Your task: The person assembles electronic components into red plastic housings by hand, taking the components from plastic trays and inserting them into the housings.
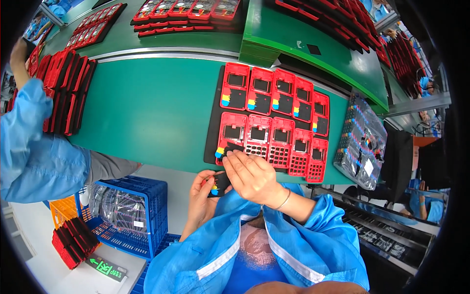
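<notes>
My left hand (200, 192) holds a black rubber keypad (221, 184) with blue and yellow keys between thumb and fingers, at the table's near edge. My right hand (254, 177) reaches over the near-left red phone housing (233, 126), its fingertips together on another black keypad (232, 147) that lies slanted in the housing. The thumb is hidden. These red housings stand in two rows on a black tray (214, 128). In the far row, several housings (262, 78) hold black keypads with coloured corners. The other near-row housings (281, 137) show bare key openings.
A transparent bag (362, 142) of keypads lies right of the tray. Stacked trays of red housings (63, 88) stand left, near a co-worker's blue sleeve (32, 127). More trays (188, 12) rest beyond the metal rail. Below left sits a blue crate (155, 210).
</notes>
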Motion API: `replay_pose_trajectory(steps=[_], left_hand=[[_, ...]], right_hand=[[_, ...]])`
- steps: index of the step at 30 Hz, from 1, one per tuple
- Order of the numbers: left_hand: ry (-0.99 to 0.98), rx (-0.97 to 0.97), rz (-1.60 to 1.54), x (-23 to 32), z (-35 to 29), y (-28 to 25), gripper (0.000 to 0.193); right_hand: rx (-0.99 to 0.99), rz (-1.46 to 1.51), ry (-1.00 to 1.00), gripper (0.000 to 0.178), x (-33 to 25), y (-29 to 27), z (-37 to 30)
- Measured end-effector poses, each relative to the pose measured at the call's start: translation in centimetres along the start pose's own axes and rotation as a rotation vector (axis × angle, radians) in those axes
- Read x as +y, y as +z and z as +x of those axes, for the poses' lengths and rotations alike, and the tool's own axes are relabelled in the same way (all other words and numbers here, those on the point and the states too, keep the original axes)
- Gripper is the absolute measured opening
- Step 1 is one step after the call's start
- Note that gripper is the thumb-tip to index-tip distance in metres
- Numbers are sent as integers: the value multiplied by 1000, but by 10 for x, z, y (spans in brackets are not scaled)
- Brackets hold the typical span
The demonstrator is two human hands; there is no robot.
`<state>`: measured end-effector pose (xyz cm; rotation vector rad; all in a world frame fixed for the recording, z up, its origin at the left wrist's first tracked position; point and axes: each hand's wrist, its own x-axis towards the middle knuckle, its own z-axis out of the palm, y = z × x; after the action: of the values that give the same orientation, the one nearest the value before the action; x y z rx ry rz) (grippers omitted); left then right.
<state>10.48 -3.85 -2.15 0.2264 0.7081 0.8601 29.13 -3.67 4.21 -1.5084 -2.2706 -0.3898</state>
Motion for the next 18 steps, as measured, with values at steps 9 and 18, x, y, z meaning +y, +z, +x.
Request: replay_pose_trajectory(steps=[9,18], left_hand=[[11,-26,41,-1,1,-1,16],[-14,-46,14,7,-3,13,19]], right_hand=[[-23,195,-70,33,19,6,-19],[-28,312,66,34,21,0,-13]])
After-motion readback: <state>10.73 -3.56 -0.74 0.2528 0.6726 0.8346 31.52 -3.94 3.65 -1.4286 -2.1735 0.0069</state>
